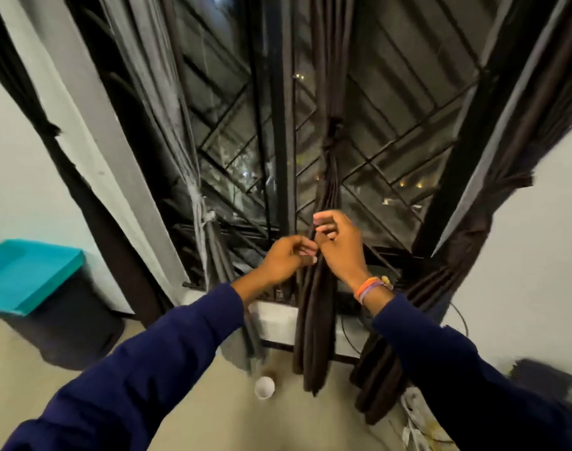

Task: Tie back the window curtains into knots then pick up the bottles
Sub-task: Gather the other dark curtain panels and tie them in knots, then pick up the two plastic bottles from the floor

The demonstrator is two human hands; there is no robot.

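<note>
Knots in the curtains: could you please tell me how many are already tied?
2: one in the grey curtain at left, one high in the dark centre curtain that both hands work on. Others may be hidden.

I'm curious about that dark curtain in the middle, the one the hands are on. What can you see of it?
The brown curtain hangs in front of the window's middle post, gathered into a narrow bundle of long folds. It looks like soft, slightly shiny cloth. Higher up it is already bunched into what looks like a knot, and below that it falls loose to near the floor. The left hand and the right hand meet on it at sill height, fingers curled at its folds.
</note>
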